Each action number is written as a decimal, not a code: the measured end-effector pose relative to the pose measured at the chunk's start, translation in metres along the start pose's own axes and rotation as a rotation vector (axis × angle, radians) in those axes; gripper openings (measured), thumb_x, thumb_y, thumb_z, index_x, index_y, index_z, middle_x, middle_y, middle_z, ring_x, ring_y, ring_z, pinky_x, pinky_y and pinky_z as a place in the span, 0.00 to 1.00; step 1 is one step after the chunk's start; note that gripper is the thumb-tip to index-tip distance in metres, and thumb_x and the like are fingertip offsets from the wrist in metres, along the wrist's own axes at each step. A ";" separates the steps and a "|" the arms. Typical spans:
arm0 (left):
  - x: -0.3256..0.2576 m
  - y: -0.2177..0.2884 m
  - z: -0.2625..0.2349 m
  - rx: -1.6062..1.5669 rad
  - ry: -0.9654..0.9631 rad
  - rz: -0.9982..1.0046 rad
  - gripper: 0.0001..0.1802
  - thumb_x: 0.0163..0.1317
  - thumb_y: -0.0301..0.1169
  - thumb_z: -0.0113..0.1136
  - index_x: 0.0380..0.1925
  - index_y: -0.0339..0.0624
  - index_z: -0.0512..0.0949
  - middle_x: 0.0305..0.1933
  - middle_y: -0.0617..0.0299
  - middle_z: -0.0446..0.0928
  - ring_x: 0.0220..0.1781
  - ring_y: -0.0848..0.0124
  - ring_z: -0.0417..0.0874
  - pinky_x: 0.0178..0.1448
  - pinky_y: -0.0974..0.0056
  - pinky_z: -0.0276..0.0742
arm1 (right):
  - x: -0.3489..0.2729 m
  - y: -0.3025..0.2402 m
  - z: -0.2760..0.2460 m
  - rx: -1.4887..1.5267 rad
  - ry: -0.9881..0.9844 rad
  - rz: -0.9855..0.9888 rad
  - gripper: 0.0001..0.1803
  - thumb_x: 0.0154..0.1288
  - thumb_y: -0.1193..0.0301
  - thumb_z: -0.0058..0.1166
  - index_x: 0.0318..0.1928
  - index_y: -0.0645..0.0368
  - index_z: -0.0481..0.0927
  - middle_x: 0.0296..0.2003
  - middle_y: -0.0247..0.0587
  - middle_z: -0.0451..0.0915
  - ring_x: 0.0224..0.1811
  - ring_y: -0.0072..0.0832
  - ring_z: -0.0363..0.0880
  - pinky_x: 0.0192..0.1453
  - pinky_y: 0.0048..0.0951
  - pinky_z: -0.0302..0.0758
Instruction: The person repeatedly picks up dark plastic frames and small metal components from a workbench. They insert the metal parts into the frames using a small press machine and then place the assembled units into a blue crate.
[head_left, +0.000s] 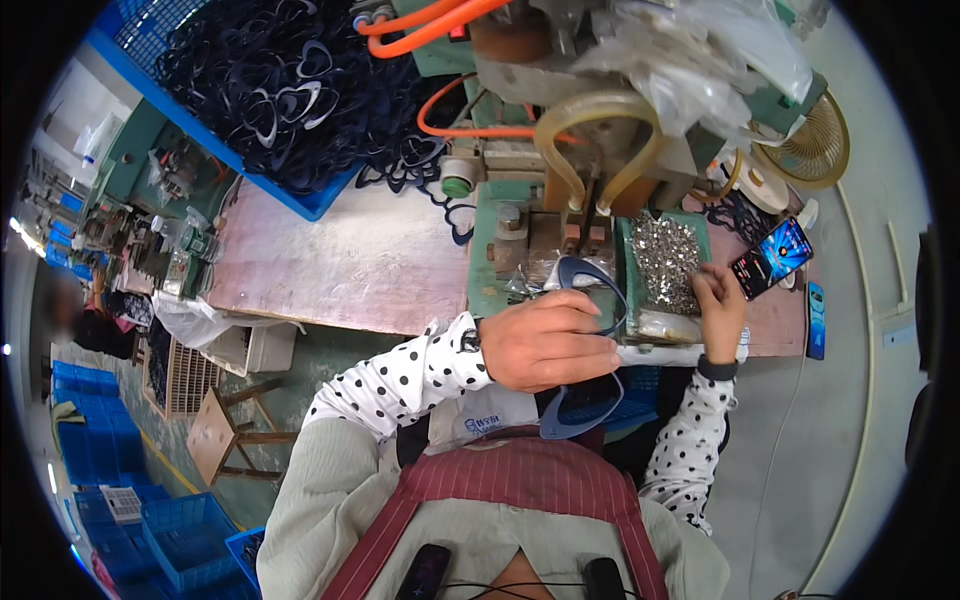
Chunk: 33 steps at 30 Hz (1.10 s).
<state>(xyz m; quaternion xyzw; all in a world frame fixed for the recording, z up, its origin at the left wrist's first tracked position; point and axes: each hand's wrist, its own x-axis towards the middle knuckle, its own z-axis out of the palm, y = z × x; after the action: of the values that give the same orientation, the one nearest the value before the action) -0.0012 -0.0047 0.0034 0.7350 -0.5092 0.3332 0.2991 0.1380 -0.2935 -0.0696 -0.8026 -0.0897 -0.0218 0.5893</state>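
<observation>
On the left, beyond the pinkish worn table [340, 270], the left hand [548, 342] curls around the middle of a dark blue, two-looped flat frame [572, 430], one loop emerging above its fingers and the other below. Right of it, a green-rimmed tray of small silvery metal pieces [662, 262] meets the right hand [718, 305], its fingertips bunched at the tray's right edge; whether they pinch a piece, I cannot tell.

Right of me, a pale wall [893, 225]; left of me, a wooden stool [212, 437] on greenish floor [315, 357], with blue crates [95, 425] beyond.
</observation>
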 end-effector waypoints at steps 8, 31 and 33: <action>0.002 -0.004 -0.003 -0.039 -0.014 0.072 0.16 0.61 0.23 0.50 0.47 0.29 0.79 0.46 0.48 0.78 0.41 0.57 0.76 0.53 0.50 0.75 | -0.002 0.013 0.029 -0.851 0.059 -0.401 0.10 0.60 0.69 0.59 0.39 0.61 0.78 0.35 0.51 0.78 0.41 0.52 0.76 0.44 0.46 0.71; -0.108 -0.276 -0.214 0.748 -0.161 -1.170 0.23 0.62 0.53 0.57 0.58 0.74 0.73 0.70 0.71 0.64 0.71 0.45 0.55 0.66 0.33 0.59 | -0.003 0.005 0.033 -0.514 0.306 -0.373 0.08 0.58 0.70 0.61 0.36 0.59 0.86 0.30 0.45 0.81 0.38 0.40 0.74 0.46 0.38 0.70; -0.103 -0.246 -0.193 0.806 -0.268 -1.180 0.18 0.59 0.51 0.61 0.50 0.70 0.79 0.64 0.70 0.68 0.70 0.42 0.55 0.61 0.32 0.63 | -0.005 0.007 0.033 -0.536 0.284 -0.334 0.08 0.58 0.70 0.61 0.36 0.59 0.86 0.31 0.45 0.81 0.39 0.41 0.75 0.47 0.38 0.70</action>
<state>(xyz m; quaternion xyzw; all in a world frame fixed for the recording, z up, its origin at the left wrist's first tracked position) 0.1697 0.2764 0.0128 0.9748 0.1020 0.1853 0.0702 0.1318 -0.2645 -0.0868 -0.8921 -0.1279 -0.2523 0.3523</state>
